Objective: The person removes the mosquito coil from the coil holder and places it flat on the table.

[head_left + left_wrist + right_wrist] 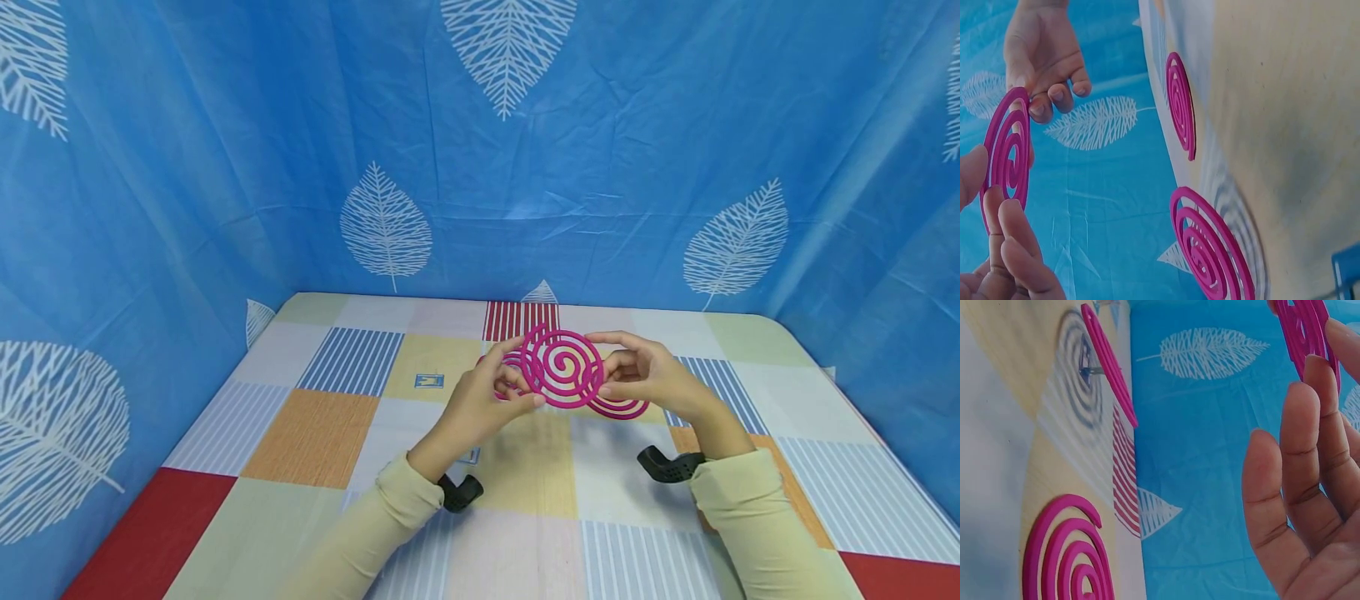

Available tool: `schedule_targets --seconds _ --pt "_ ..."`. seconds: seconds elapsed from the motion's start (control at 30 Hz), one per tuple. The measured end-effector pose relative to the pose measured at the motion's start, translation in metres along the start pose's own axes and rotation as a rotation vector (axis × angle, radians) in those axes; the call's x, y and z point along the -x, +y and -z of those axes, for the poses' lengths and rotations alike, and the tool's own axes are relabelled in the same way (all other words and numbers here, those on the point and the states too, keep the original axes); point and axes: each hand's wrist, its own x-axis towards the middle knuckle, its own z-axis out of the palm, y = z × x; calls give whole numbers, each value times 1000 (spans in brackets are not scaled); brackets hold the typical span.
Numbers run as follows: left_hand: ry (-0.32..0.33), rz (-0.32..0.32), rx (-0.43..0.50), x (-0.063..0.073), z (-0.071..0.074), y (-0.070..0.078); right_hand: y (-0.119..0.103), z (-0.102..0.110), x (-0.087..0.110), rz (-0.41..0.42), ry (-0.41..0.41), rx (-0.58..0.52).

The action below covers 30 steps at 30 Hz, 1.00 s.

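Note:
A magenta mosquito coil (564, 333) is held up flat-face toward me above the table, pinched at its edges by both hands. My left hand (480, 392) grips its left rim between thumb and fingertips. Opposite it, my right hand (660, 375) pinches the right rim with the thumb and a finger, as the right wrist view also shows. Behind the held coil, a second coil (618, 416) shows low on the right, partly covered. A third coil (1110, 365), seen nearly edge-on in the right wrist view, stands above its spiral shadow on the cloth.
A patchwork-patterned tablecloth (315, 433) covers the table. Small blue square pieces (429, 381) lie or are printed on it left of the hands. A blue curtain (615, 183) with white leaf prints encloses the back and sides. Black wrist devices (667, 465) hang under both wrists.

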Motion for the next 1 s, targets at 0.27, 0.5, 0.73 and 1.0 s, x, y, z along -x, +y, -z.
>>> schedule_targets --seconds 0.27,0.5,0.73,1.0 --pt "7 -2 6 -6 -11 1 3 14 6 27 -26 -4" --pt "6 12 46 -10 -24 3 5 25 13 25 -38 -7" --pt "17 4 40 -15 -37 2 8 36 17 19 -67 -24" --pt "14 31 80 -20 -53 1 12 46 24 -5 -65 -33"
